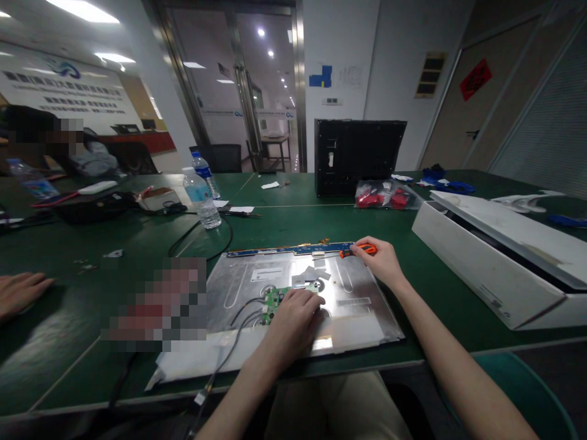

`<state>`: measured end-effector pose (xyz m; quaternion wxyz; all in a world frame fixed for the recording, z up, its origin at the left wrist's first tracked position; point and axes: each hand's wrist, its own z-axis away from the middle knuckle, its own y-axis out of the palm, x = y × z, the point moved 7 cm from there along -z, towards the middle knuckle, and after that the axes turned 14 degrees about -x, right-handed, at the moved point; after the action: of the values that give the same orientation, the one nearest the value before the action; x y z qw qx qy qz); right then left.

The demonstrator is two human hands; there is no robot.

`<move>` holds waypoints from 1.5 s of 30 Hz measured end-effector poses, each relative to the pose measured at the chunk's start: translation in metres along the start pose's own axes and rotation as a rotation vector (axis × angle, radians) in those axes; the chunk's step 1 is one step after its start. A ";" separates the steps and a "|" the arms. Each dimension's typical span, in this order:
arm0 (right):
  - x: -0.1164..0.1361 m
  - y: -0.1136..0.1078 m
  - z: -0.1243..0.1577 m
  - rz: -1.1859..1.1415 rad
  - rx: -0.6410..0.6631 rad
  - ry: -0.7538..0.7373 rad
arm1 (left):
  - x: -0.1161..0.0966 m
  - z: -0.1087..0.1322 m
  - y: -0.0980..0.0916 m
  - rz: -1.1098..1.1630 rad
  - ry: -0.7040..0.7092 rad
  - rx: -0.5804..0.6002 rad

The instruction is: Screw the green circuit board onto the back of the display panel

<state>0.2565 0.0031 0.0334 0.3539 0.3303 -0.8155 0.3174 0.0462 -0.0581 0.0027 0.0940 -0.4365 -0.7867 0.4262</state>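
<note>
A flat silvery display panel (358,324) lies on the green table in front of me. Along its far edge runs a narrow blue circuit strip (298,249). My right hand (380,261) is closed on an orange and black screwdriver (367,249), whose thin shaft points left over the panel's far edge. Near the panel's middle, my left hand (298,315) rests over a green circuit board (273,299) and hides part of it; its fingers are bent, and what is under them is hidden. Grey tape pieces (312,275) lie just beyond that hand. Cables (243,324) run from the board toward me.
A long white box (486,263) stands at the right. Beyond the panel are a black monitor-like unit (360,153), a bag of red items (385,195) and water bottles (202,198). Another person's hand (22,293) rests on the table (55,360) at the far left.
</note>
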 end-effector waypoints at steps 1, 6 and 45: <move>0.001 0.000 0.000 -0.003 0.000 0.001 | 0.000 0.001 -0.002 0.004 0.002 -0.030; 0.005 -0.002 0.000 -0.084 -0.055 0.054 | -0.001 0.012 -0.018 -0.029 -0.018 -0.137; 0.048 0.042 0.036 -0.225 -0.076 0.040 | -0.019 0.042 -0.010 -0.212 0.036 -0.085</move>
<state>0.1855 -0.0148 0.0396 0.4157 0.3995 -0.7776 0.2510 0.0303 -0.0998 -0.0114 0.1339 -0.3621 -0.8440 0.3722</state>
